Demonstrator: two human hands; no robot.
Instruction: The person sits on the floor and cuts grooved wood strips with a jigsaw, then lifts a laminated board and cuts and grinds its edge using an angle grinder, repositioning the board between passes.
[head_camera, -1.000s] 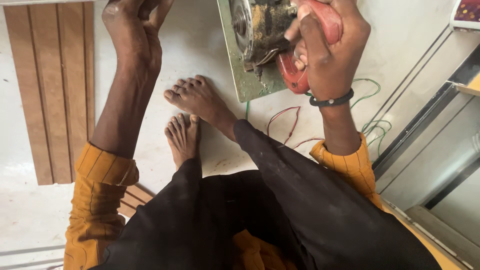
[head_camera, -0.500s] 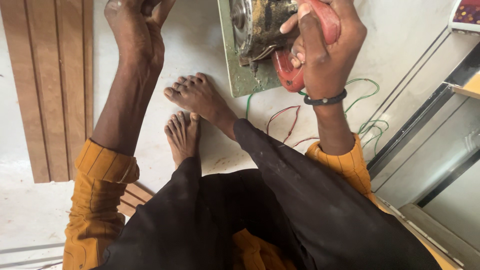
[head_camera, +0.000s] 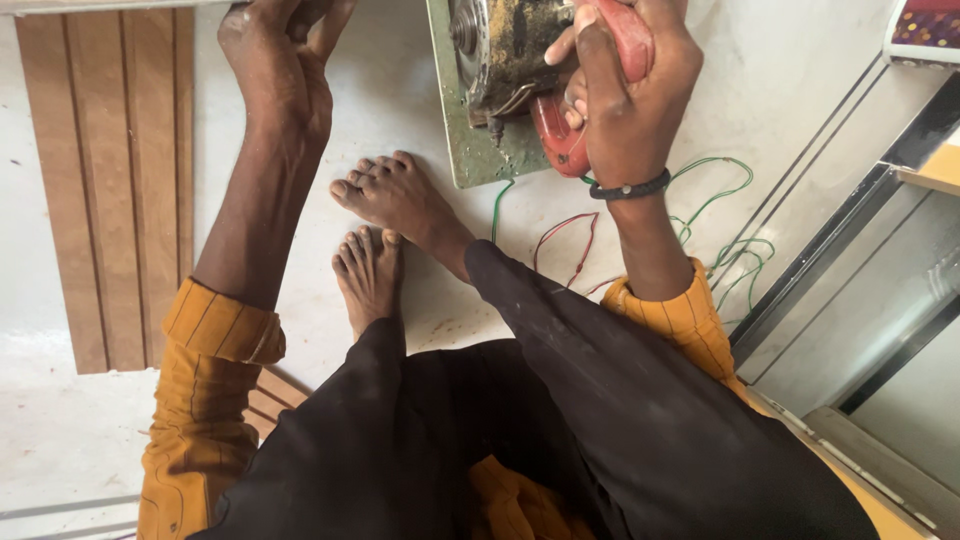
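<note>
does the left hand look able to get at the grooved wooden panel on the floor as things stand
Probably yes. The left hand is up at the frame's top edge, its fingers cut off from view, and the grooved wooden panel lies just beside that forearm with nothing between them. The right hand grips the red power saw.

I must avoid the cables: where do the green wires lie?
In the head view, the green wires lie on the pale floor, beside the right hand, near the metal frame.

Red-handled circular saw (head_camera: 540, 75), dusty metal motor, green base plate upright, held above pale floor
</note>
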